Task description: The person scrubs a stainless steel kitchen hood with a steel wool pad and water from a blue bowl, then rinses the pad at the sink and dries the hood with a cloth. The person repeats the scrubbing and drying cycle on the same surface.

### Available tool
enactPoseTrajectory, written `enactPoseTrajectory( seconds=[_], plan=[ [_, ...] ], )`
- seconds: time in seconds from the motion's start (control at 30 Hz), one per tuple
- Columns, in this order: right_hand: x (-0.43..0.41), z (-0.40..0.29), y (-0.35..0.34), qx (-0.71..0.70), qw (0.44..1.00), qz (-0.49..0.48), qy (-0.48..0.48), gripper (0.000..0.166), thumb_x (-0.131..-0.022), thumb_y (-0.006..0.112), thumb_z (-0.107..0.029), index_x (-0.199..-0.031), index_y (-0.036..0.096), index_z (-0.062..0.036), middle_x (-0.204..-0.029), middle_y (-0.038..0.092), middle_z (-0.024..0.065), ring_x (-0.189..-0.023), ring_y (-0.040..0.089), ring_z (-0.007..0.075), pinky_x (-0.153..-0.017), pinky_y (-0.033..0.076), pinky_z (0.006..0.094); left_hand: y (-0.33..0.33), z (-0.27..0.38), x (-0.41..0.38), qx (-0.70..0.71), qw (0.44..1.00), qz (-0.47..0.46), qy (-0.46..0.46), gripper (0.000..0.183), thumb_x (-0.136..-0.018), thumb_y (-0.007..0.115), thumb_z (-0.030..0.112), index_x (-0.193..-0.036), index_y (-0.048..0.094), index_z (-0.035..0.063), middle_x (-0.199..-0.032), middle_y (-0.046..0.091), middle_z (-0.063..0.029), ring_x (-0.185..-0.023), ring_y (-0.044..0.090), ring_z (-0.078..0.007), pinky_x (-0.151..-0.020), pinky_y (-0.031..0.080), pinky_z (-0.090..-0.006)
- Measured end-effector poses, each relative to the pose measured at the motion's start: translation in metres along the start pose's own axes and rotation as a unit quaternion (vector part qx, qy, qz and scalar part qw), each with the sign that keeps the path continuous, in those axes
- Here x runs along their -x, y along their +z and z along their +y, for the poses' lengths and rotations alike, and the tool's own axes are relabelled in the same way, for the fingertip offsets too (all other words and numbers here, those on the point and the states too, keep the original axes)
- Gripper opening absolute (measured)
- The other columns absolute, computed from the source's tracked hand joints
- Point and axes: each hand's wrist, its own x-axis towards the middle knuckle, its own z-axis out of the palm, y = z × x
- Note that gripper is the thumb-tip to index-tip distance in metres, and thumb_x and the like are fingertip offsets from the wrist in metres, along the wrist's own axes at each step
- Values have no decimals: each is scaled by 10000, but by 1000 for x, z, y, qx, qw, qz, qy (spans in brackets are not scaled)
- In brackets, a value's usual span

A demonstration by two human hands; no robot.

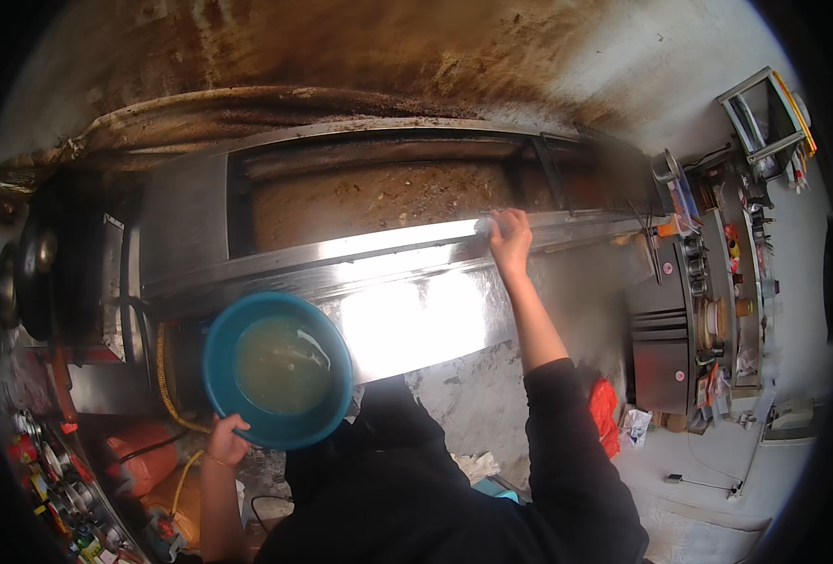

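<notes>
My left hand [229,441] grips the lower left rim of a blue-green plastic basin [280,438]. Cloudy yellowish liquid [284,374] covers the basin's bottom. My right hand [510,233] is at the stainless steel front rim [402,236] of a long cooking range, arm stretched forward. Its fingers are curled down there; a small greyish patch shows beside them, and whether they hold something is unclear. Beyond the rim lies a recessed trough [381,197] with a brown, dirty bottom and scattered bits. Bright glare covers the steel front panel [416,317] between my hands.
A dark wok [43,247] stands at the far left, near a yellow corrugated hose [166,381]. Jars and bowls fill shelves [723,303] on the right, beside a steel cabinet [659,374]. A red plastic bag [604,416] lies on the floor. Grease stains the back wall [388,56].
</notes>
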Motion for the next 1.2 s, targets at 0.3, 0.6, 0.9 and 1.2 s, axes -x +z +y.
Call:
enactPoseTrajectory(
  seconds=[0.3, 0.6, 0.9, 1.2],
  plan=[
    [-55, 134, -59, 82, 995, 48, 26, 90, -713, 672, -69, -796, 665, -34, -891, 579, 119, -838, 543, 313, -755, 437, 392, 96, -48, -14, 63, 995, 58, 55, 498, -653, 408, -70, -1144, 455, 6, -1028, 557, -124, -890, 597, -285, -721, 526, -397],
    [-1, -40, 27, -158, 983, -59, -75, 116, -709, 636, 29, -821, 622, 2, -863, 502, 125, -825, 488, 285, -709, 446, 357, 173, -73, -24, 23, 997, 39, 65, 546, -655, 438, -23, -1200, 408, -45, -1206, 500, -123, -1041, 521, -314, -870, 489, -420],
    [-31, 71, -34, -94, 993, 17, -66, 101, -724, 628, 38, -809, 584, 7, -884, 485, 136, -822, 471, 300, -720, 411, 363, 137, -85, -22, 53, 998, 6, 37, 398, -666, 453, -27, -1063, 475, -52, -1058, 563, -102, -853, 567, -252, -718, 506, -370],
    [-51, 131, -62, 62, 997, 45, 22, 60, -764, 631, -55, -813, 605, -30, -894, 511, 134, -864, 475, 315, -772, 408, 395, 163, -72, -29, 65, 994, 62, 69, 392, -653, 459, -55, -1042, 499, -22, -963, 581, -95, -778, 599, -232, -646, 514, -320]
  ],
)
